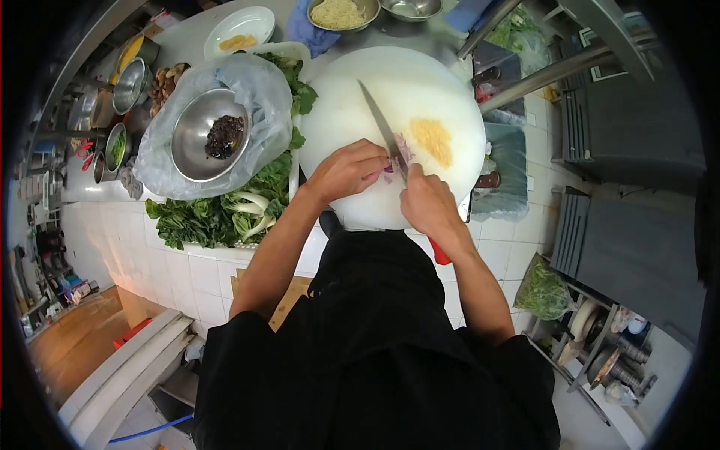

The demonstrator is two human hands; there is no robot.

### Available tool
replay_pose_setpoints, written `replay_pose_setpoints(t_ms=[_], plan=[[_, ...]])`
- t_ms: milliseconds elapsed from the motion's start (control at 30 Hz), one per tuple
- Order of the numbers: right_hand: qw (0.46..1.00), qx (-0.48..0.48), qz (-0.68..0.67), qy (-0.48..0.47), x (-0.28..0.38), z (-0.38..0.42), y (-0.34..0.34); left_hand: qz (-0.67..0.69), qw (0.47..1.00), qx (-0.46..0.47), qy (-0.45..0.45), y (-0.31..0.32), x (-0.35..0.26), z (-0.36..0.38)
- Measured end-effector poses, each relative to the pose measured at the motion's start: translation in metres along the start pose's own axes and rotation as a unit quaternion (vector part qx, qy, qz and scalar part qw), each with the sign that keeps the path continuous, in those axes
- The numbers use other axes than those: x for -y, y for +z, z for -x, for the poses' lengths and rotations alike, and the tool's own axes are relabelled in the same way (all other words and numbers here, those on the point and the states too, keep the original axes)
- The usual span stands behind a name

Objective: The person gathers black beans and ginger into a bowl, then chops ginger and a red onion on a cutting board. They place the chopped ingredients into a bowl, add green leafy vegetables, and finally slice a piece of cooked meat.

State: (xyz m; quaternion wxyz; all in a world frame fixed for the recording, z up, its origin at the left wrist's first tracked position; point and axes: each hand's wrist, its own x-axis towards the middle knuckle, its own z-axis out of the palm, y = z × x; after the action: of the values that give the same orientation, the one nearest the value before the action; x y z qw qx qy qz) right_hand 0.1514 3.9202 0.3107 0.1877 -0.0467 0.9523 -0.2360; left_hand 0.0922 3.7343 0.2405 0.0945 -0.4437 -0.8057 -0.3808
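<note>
On round board (337,82), tapered knife (383,121), purple shreds (406,148)

board (334,97) wht — chopped bits (406,148) purplish-pink — minced pile (431,142) pale yel.

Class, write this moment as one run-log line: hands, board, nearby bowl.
left hand: at purple pieces; right hand: holding knife; white board: pale yellow heap, right of knife; metal bowl: dark contents, left of board

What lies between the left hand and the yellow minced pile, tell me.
In the head view, the knife blade and chopped purple bits lie between the left hand and the yellow minced pile.
</note>
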Motion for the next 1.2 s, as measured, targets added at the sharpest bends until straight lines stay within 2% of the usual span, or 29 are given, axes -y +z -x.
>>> replay_pose_setpoints(t_ms=[167,333,400,533,700,833,1000,1067,1133,1200], plan=[[0.997,-0.01,0.074,-0.016,0.012,0.03,-0.007,0.002,1.0,-0.01,0.005,0.0,-0.001,0.001],[0.998,0.022,0.066,-0.002,0.017,0.044,-0.006,-0.003,1.0,-0.002,0.013,0.0,0.0,-0.001],[0.997,-0.024,0.061,-0.028,0.015,0.036,0.001,-0.004,1.0,0.004,0.01,0.0,0.001,0.0],[0.997,-0.047,0.027,-0.047,0.01,0.009,0.008,0.006,1.0,-0.002,0.019,0.003,0.004,0.001],[0.998,0.035,0.054,0.008,0.021,0.038,-0.011,-0.006,1.0,0.006,0.01,0.003,0.005,0.002],[0.998,-0.029,0.025,-0.045,0.01,0.012,0.01,-0.008,1.0,0.022,0.001,0.002,0.003,0.003],[0.998,0.053,0.031,0.016,0.025,0.037,-0.016,0.003,1.0,0.022,0.0,0.001,0.004,0.004],[0.999,0.03,0.034,0.007,0.015,0.022,0.005,-0.006,1.0,0.03,0.005,0.001,0.003,0.004],[0.999,-0.04,-0.004,-0.022,0.007,-0.003,0.018,-0.009,1.0,0.027,-0.001,0.001,0.004,0.006],[0.999,-0.023,-0.028,-0.017,-0.004,-0.017,0.013,-0.012,1.0,0.022,0.001,0.0,0.004,0.005]])
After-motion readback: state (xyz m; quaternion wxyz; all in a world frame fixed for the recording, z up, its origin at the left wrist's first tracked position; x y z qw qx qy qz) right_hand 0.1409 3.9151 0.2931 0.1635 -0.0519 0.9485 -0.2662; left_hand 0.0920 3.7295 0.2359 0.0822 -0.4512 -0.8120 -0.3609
